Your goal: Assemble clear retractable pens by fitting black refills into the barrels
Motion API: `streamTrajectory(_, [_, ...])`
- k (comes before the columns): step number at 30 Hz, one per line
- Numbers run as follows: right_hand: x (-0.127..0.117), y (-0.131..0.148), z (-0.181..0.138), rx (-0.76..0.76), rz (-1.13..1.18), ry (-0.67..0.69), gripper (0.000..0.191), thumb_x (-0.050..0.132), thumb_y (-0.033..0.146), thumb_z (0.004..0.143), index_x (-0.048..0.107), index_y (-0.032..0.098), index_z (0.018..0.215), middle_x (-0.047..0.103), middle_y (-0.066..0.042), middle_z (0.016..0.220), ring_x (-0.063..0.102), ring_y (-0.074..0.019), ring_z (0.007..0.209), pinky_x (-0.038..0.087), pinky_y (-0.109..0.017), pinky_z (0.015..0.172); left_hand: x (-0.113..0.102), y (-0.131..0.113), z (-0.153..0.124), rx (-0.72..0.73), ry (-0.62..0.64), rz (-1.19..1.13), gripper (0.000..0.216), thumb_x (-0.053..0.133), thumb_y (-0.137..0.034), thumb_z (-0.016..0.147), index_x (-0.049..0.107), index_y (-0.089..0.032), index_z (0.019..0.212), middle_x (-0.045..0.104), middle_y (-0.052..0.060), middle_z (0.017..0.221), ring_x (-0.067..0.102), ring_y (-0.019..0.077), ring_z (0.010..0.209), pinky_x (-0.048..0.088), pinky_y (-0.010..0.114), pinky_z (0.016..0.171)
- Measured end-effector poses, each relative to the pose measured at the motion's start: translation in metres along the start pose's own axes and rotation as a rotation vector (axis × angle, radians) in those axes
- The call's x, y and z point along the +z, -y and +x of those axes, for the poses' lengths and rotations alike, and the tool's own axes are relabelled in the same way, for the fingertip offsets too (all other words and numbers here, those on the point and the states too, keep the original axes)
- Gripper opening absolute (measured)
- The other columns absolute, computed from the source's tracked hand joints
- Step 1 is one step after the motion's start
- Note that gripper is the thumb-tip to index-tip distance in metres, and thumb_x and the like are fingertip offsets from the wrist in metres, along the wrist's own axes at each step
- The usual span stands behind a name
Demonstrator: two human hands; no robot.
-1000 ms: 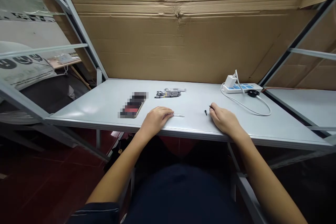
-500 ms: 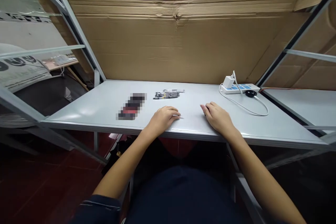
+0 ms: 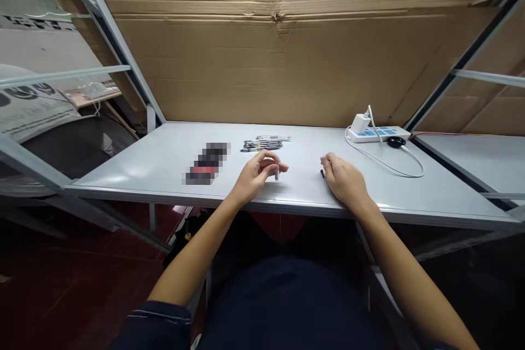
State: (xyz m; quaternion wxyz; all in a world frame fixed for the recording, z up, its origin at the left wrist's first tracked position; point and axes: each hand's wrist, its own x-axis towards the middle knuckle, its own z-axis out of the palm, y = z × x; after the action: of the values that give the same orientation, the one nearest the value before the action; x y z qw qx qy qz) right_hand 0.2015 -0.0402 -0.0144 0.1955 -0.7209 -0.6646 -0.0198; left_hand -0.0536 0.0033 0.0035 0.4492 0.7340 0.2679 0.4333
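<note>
Clear slim tube (image 3: pixel 277 171) stands almost upright, pinched by the fingers of the left hand (image 3: pixel 257 173) (a light hold, not a fist); small black piece (image 3: pixel 322 174) lies on the table (image 3: pixel 123 175) just ahead of the relaxed, empty right hand (image 3: pixel 345 179).

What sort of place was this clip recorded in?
Probably a makeshift indoor workbench area: a metal-framed pale table backed by large flattened cardboard sheets, with a power strip holding a plugged-in charger and a small pile of pens.
</note>
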Motion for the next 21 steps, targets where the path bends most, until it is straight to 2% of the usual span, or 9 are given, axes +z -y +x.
streamTrajectory(5, [0.002, 0.004, -0.002, 0.056, -0.094, 0.064, 0.047, 0.024, 0.044, 0.11, 0.061, 0.017, 0.114, 0.075, -0.018, 0.094, 0.071, -0.0322, 0.082, 0.043, -0.038, 0.068, 0.002, -0.002, 0.0, 0.003, 0.068, 0.046, 0.019, 0.063, -0.038, 0.097, 0.061, -0.019, 0.103, 0.076, 0.007, 0.097, 0.073, 0.0201, 0.093, 0.055, 0.034, 0.084])
streamTrajectory(10, [-0.002, 0.009, -0.002, 0.052, -0.133, 0.119, 0.052, 0.031, 0.057, 0.107, 0.064, 0.017, 0.11, 0.075, -0.018, 0.094, 0.071, -0.0334, 0.087, 0.045, -0.039, 0.071, 0.011, -0.004, -0.001, 0.006, 0.142, 0.077, 0.021, 0.064, -0.039, 0.097, 0.064, -0.019, 0.104, 0.074, 0.007, 0.103, 0.074, 0.0207, 0.095, 0.056, 0.034, 0.087])
streamTrajectory(12, [-0.004, 0.009, -0.002, 0.032, -0.127, 0.144, 0.049, 0.034, 0.056, 0.107, 0.065, 0.018, 0.106, 0.075, -0.018, 0.095, 0.071, -0.0324, 0.087, 0.045, -0.039, 0.072, 0.017, -0.004, 0.0, -0.009, 0.144, 0.024, 0.021, 0.063, -0.039, 0.098, 0.062, -0.02, 0.104, 0.074, 0.007, 0.101, 0.074, 0.0204, 0.094, 0.056, 0.034, 0.087])
streamTrajectory(18, [-0.009, 0.002, 0.0, -0.05, 0.018, 0.16, 0.033, 0.044, 0.039, 0.104, 0.068, 0.017, 0.096, 0.071, -0.015, 0.082, 0.067, -0.03, 0.076, 0.044, -0.039, 0.073, 0.033, -0.008, -0.001, -0.056, 0.213, -0.193, 0.023, 0.07, -0.039, 0.094, 0.062, -0.019, 0.101, 0.075, 0.005, 0.091, 0.073, 0.0189, 0.088, 0.054, 0.034, 0.086])
streamTrajectory(21, [-0.016, 0.004, 0.001, -0.146, 0.209, 0.16, 0.036, 0.044, 0.044, 0.104, 0.065, 0.02, 0.086, 0.069, -0.009, 0.08, 0.062, -0.0239, 0.073, 0.045, -0.035, 0.072, 0.037, -0.01, -0.003, -0.097, 0.238, -0.243, 0.024, 0.071, -0.039, 0.094, 0.063, -0.018, 0.102, 0.075, 0.005, 0.089, 0.073, 0.0187, 0.087, 0.054, 0.033, 0.084])
